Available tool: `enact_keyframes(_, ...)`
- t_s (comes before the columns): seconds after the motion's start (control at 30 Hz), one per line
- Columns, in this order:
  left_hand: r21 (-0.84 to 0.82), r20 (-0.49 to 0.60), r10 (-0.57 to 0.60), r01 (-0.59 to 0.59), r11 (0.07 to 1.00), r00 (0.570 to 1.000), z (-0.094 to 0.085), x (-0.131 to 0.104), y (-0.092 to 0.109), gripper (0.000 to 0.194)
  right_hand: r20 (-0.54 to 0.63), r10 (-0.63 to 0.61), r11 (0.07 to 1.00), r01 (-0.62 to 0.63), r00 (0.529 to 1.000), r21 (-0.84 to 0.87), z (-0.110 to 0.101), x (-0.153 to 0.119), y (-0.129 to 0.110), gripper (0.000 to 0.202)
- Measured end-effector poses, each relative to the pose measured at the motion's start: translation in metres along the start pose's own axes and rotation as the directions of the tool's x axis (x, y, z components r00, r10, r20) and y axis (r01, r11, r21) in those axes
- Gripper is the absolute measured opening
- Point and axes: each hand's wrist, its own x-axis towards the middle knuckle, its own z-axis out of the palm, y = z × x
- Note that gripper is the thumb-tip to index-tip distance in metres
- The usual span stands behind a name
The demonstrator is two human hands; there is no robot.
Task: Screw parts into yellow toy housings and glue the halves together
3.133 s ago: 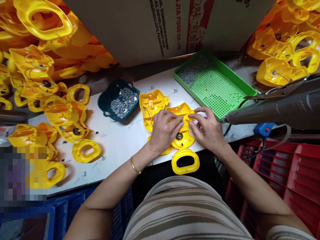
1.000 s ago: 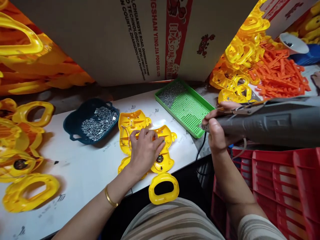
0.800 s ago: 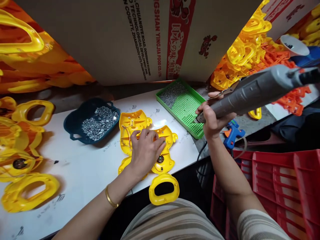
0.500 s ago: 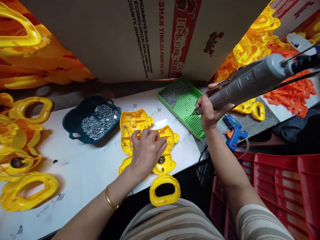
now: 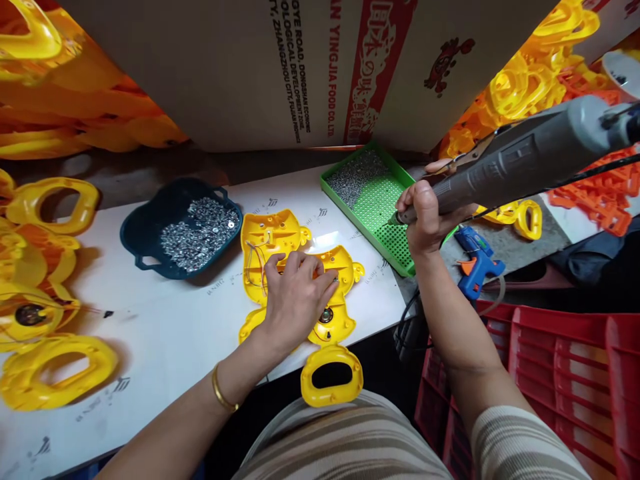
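Note:
My left hand rests bent over the yellow plastic shell on the white table; its fingertips reach into the shell, and what they touch is hidden. My right hand is wrapped round a grey electric screwdriver, whose tip points down over the green perforated tray. Small screws lie at the tray's far end. A round speaker and thin wires show inside the shell. Its yellow ring-shaped handle hangs over the table's front edge.
A dark teal basket of metal parts stands left of the shell. Yellow parts lie at the far left. A blue glue gun lies right of the tray, above a red crate. A big carton stands behind.
The view has shifted slightly. My right hand and the screwdriver remain over the tray, and my left hand stays on the yellow shell.

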Motion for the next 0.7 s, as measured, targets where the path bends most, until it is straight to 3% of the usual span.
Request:
enact_keyframes(0.23, -0.014, 0.011, -0.011, 0.011, 1.000, 1.000, 0.0009, -0.0009, -0.0005, 0.009, -0.006, 0.030, 0.999, -0.031, 1.000, -0.020, 0.0016, -0.0001, 0.0001, 0.033)
enact_keyframes(0.7, -0.032, 0.036, -0.035, 0.036, 0.999, 0.999, -0.0002, 0.0002, 0.0011, 0.010, -0.034, 0.044, 0.997, -0.046, 0.998, -0.055, 0.0012, 0.0001, 0.0003, 0.029)
